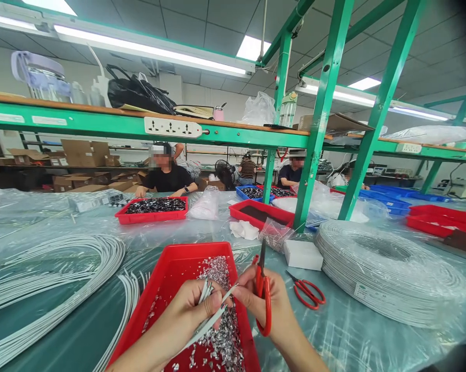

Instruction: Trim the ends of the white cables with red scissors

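Note:
My left hand [188, 312] is closed round a small bundle of thin white wires [206, 290], held over a red tray [167, 284] strewn with silvery wire scraps [221, 330]. My right hand [266, 305] grips red-handled scissors [264, 297], blades pointing up, while its fingertips pinch the end of one wire from the bundle. Both hands meet above the tray's right half.
A big coil of white cable [388, 274] lies at the right, loose white cable loops [50, 274] at the left. A second pair of red scissors [308, 292] and a white box [303, 254] sit beside the tray. Green rack posts [318, 129] rise ahead. Other people sit across the table with red and blue trays.

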